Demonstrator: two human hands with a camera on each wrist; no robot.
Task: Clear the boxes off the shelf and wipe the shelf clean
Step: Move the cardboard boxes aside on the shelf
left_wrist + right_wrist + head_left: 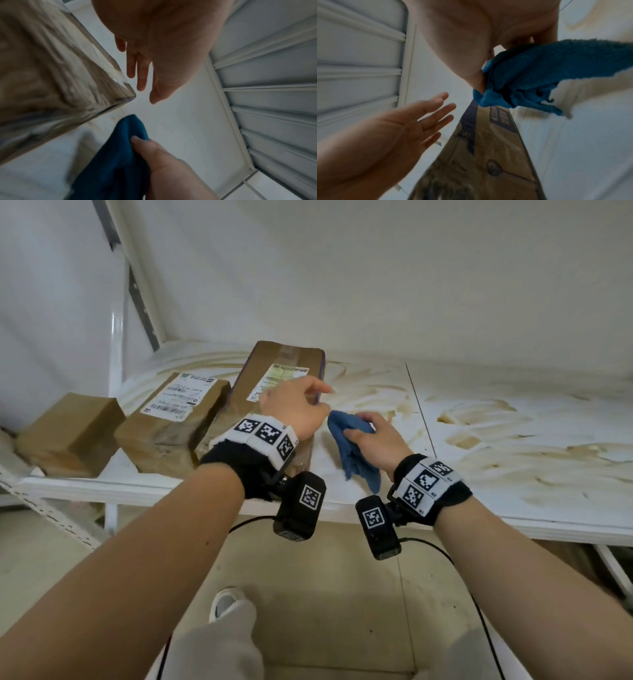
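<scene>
3 cardboard boxes are sitting in a row at the left end of the white shelf (376, 474), whose surface is streaked with brown smears. The small plain box (70, 436) is lying farthest left, the middle box (171, 422) with a white label is resting just beside it, and the tall box (274, 381) is standing to their right, its near side wrapped in shiny tape.

The left hand (296, 409) is hovering over the near right part of the tall box with its fingers (142, 71) straight and slightly spread — it is holding nothing, and the left wrist view is showing the fingers clear of the box corner. Whether the palm is touching the box top cannot be told.

The right hand (375, 440) is gripping a blue cloth (356, 450), thumb and fingers curled round its bunched upper part, while the loose end is hanging down toward the shelf edge. The cloth is sitting just to the right of the tall box and just beside the left hand — near both, touching neither as far as the pictures show.

Below the shelf the pale floor (342, 594) is showing.
</scene>
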